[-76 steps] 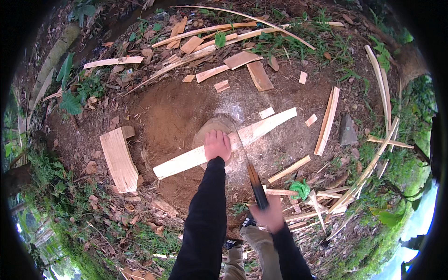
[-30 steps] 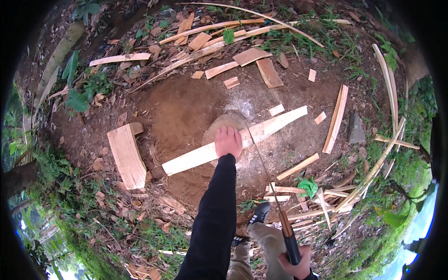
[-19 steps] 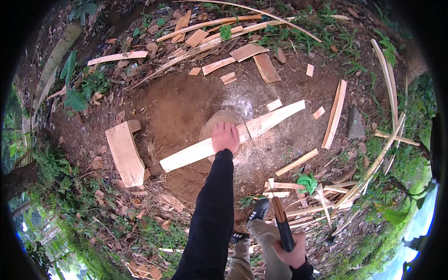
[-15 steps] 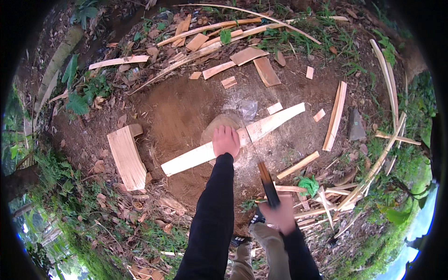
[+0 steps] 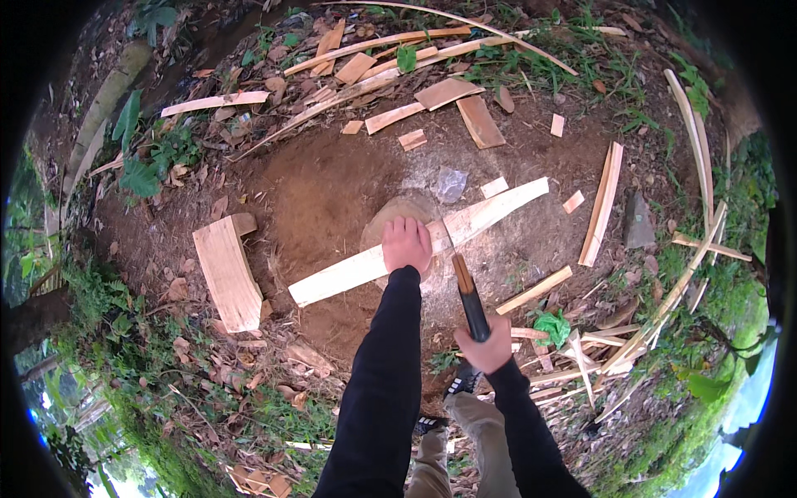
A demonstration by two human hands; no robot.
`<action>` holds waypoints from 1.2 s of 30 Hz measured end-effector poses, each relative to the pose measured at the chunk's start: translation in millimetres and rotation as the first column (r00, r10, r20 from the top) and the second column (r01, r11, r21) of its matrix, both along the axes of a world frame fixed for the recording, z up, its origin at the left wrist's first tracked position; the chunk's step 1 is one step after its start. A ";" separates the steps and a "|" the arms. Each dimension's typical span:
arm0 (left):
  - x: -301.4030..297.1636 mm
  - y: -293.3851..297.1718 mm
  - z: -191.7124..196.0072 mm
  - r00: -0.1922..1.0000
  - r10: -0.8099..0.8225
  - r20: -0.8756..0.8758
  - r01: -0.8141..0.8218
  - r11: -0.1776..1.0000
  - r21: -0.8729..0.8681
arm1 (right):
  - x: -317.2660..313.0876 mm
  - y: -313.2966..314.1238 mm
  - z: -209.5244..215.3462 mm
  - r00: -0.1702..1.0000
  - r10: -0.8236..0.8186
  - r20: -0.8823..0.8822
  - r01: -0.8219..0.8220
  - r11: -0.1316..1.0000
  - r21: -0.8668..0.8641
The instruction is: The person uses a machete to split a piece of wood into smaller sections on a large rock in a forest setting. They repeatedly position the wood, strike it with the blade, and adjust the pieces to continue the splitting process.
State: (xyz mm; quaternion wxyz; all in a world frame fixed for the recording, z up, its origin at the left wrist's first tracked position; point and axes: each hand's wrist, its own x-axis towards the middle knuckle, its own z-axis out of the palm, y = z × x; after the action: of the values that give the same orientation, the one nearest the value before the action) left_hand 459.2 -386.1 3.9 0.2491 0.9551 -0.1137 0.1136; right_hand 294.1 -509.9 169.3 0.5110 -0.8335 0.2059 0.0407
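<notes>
Plank: I am watching a long pale split plank (image 5: 415, 249) lying slantwise across a low round chopping block (image 5: 397, 217) set in the bare dirt.
Left hand: my left hand (image 5: 406, 244) is pressing palm-down on the plank, pinning it over the block.
Right hand: my right hand (image 5: 484, 346) is gripping the dark handle of a machete (image 5: 463, 286), fist clenched; its blade is meeting the plank just beside the left hand.
Done so far: judging by the scene, plenty is already split, with thin strips (image 5: 603, 202) and offcuts (image 5: 479, 121) lying scattered around the dirt patch.
Left: I am judging this plank as uncut; no split is showing yet.
Waiting: a thick slab (image 5: 226, 271) is lying well apart on the left, looking untouched.
</notes>
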 end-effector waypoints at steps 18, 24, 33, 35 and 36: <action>1.7 10.4 1.2 0.997 0.058 0.045 -0.056 0.998 -0.028 | -84.1 -14.5 85.3 0.973 0.139 -0.186 -0.133 0.990 0.044; 1.0 -9.3 8.4 1.000 0.000 -0.005 -0.001 1.000 -0.031 | -1.5 -10.0 -8.2 0.993 0.036 -0.108 -0.033 0.999 0.024; 3.0 12.9 -5.3 0.996 0.019 0.089 -0.020 1.000 0.015 | -97.2 -14.1 85.5 0.977 0.109 -0.182 -0.103 0.994 0.045; -1.2 1.8 0.6 0.999 0.020 0.048 -0.021 1.000 0.013 | -70.8 -21.3 35.6 0.976 0.083 -0.200 -0.077 0.996 0.040; 7.6 -8.8 6.1 0.998 0.007 0.070 -0.008 1.000 0.002 | -38.6 -24.7 -1.3 0.990 0.036 -0.138 -0.031 0.999 0.035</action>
State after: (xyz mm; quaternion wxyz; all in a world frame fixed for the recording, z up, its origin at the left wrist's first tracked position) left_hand 466.8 -394.9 9.9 0.2433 0.9512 -0.1189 0.1477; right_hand 255.5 -534.6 167.9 0.5085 -0.8234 0.2262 0.1104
